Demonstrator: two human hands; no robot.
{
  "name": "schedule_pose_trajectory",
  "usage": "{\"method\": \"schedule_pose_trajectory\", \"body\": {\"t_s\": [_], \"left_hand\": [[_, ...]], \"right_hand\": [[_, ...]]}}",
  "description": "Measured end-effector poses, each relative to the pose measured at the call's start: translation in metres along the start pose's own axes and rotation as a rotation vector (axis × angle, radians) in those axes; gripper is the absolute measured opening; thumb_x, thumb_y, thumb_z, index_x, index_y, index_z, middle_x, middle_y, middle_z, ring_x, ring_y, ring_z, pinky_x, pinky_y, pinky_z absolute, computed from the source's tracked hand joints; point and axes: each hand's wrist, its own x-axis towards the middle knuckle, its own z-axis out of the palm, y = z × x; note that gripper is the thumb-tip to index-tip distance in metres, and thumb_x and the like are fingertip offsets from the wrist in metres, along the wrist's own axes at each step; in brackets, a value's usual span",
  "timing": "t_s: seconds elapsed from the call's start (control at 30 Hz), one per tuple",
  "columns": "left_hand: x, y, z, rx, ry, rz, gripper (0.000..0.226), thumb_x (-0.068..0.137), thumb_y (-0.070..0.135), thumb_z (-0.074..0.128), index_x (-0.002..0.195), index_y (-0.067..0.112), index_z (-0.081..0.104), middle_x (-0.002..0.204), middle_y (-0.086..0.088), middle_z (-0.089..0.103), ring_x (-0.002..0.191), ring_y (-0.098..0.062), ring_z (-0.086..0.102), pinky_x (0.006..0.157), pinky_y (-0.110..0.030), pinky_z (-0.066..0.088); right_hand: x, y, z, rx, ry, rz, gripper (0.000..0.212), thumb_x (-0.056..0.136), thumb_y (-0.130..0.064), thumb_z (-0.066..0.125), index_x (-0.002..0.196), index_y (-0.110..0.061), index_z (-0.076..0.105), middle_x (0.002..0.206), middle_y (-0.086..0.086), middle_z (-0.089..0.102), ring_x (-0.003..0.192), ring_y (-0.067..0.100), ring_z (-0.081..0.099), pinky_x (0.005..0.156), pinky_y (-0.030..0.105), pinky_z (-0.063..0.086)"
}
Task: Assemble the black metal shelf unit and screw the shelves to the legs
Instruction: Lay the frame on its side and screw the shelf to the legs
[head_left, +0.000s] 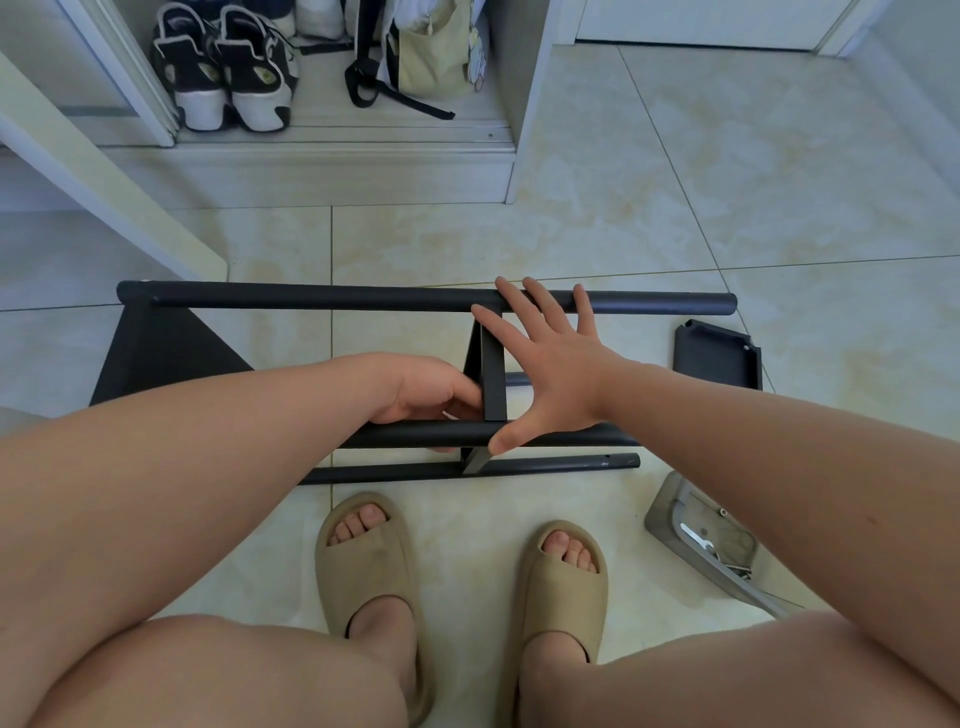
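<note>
The black metal shelf unit lies on its side on the tiled floor. Its far leg tube (322, 297) runs left to right, and two near leg tubes (415, 434) lie close to my feet. One shelf (156, 353) is fixed at the left end. A middle shelf (492, 374) stands edge-on between the legs. My left hand (431, 389) is curled around the middle shelf's left side near the near leg. My right hand (550, 364) is spread flat over the shelf, fingers on the far leg, thumb on the near leg. A loose shelf (719, 358) lies at the right.
A clear plastic bag (701, 535) with a small wrench and hardware lies on the floor at the right. A white wardrobe (337, 166) holding shoes (223, 67) and a bag (431, 52) stands behind. A white board (104, 176) leans at the left. My sandalled feet (457, 571) are below the frame.
</note>
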Motion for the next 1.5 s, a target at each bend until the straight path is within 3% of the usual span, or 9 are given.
{"method": "schedule_pose_trajectory", "body": {"t_s": [0.17, 0.37, 0.57, 0.67, 0.83, 1.0, 1.23, 1.37, 1.5], "left_hand": [[0.0008, 0.0002, 0.0003, 0.051, 0.030, 0.006, 0.018, 0.094, 0.015, 0.060, 0.108, 0.011, 0.071, 0.096, -0.005, 0.071, 0.086, -0.018, 0.064, 0.087, -0.037, 0.055], [-0.0011, 0.0004, 0.0004, 0.023, 0.017, 0.042, 0.015, 0.093, 0.002, 0.056, 0.093, 0.009, 0.069, 0.079, -0.005, 0.069, 0.069, -0.015, 0.065, 0.068, -0.028, 0.053], [-0.0017, 0.0005, 0.0000, 0.013, 0.018, 0.056, 0.027, 0.093, 0.003, 0.052, 0.117, 0.003, 0.065, 0.126, -0.019, 0.065, 0.110, -0.028, 0.062, 0.107, -0.042, 0.044], [0.0002, -0.0002, 0.0001, 0.028, 0.025, 0.011, 0.029, 0.096, 0.017, 0.057, 0.123, 0.010, 0.066, 0.109, -0.009, 0.071, 0.099, -0.023, 0.064, 0.093, -0.040, 0.051], [0.0017, -0.0018, -0.0012, 0.039, 0.037, 0.031, 0.010, 0.093, 0.015, 0.062, 0.090, 0.014, 0.072, 0.076, -0.001, 0.071, 0.072, -0.015, 0.065, 0.077, -0.032, 0.054], [0.0005, -0.0009, -0.0005, 0.053, 0.039, 0.067, 0.012, 0.091, 0.004, 0.060, 0.087, 0.008, 0.070, 0.072, -0.003, 0.072, 0.063, -0.013, 0.067, 0.058, -0.021, 0.052], [-0.0001, -0.0028, -0.0016, 0.008, 0.036, 0.078, 0.022, 0.090, -0.005, 0.055, 0.106, 0.004, 0.067, 0.121, -0.021, 0.065, 0.105, -0.026, 0.061, 0.108, -0.039, 0.044], [0.0012, -0.0019, -0.0018, -0.013, 0.036, 0.069, 0.029, 0.091, -0.003, 0.053, 0.117, 0.002, 0.063, 0.126, -0.020, 0.064, 0.108, -0.027, 0.062, 0.108, -0.041, 0.045], [0.0010, -0.0007, -0.0006, 0.023, 0.024, 0.019, 0.023, 0.095, 0.016, 0.058, 0.115, 0.012, 0.069, 0.099, -0.005, 0.073, 0.090, -0.020, 0.067, 0.085, -0.037, 0.056]], "right_hand": [[0.0009, 0.0004, 0.0016, 0.003, 0.013, 0.000, 0.145, 0.042, -0.106, 0.041, 0.155, -0.040, -0.022, 0.163, -0.004, -0.033, 0.150, 0.026, -0.032, 0.113, 0.068, -0.022], [0.0009, 0.0005, 0.0014, -0.002, 0.012, -0.001, 0.145, 0.043, -0.106, 0.040, 0.156, -0.039, -0.021, 0.163, -0.004, -0.033, 0.150, 0.026, -0.032, 0.113, 0.068, -0.020], [0.0007, 0.0005, 0.0011, -0.004, 0.010, 0.000, 0.145, 0.043, -0.106, 0.041, 0.156, -0.039, -0.021, 0.163, -0.003, -0.033, 0.150, 0.027, -0.032, 0.113, 0.069, -0.021], [0.0006, 0.0003, 0.0008, -0.001, 0.008, 0.000, 0.145, 0.043, -0.106, 0.041, 0.156, -0.039, -0.021, 0.163, -0.003, -0.033, 0.150, 0.027, -0.032, 0.113, 0.068, -0.021], [0.0000, -0.0001, 0.0007, 0.001, 0.008, -0.002, 0.145, 0.044, -0.105, 0.042, 0.156, -0.039, -0.021, 0.163, -0.004, -0.033, 0.150, 0.027, -0.032, 0.113, 0.068, -0.021], [-0.0003, 0.0001, 0.0003, 0.004, 0.008, -0.004, 0.144, 0.045, -0.105, 0.043, 0.156, -0.039, -0.022, 0.163, -0.004, -0.033, 0.150, 0.027, -0.032, 0.113, 0.068, -0.022], [0.0001, 0.0000, 0.0002, 0.004, 0.006, -0.003, 0.145, 0.045, -0.105, 0.045, 0.156, -0.039, -0.021, 0.163, -0.003, -0.034, 0.150, 0.027, -0.033, 0.113, 0.067, -0.022], [0.0002, 0.0005, 0.0002, 0.005, 0.007, -0.004, 0.145, 0.044, -0.106, 0.043, 0.156, -0.040, -0.022, 0.163, -0.004, -0.034, 0.149, 0.027, -0.033, 0.113, 0.067, -0.023], [0.0003, 0.0005, 0.0007, 0.004, 0.006, -0.003, 0.145, 0.043, -0.106, 0.041, 0.156, -0.039, -0.022, 0.163, -0.004, -0.034, 0.150, 0.027, -0.032, 0.113, 0.068, -0.021]]}}
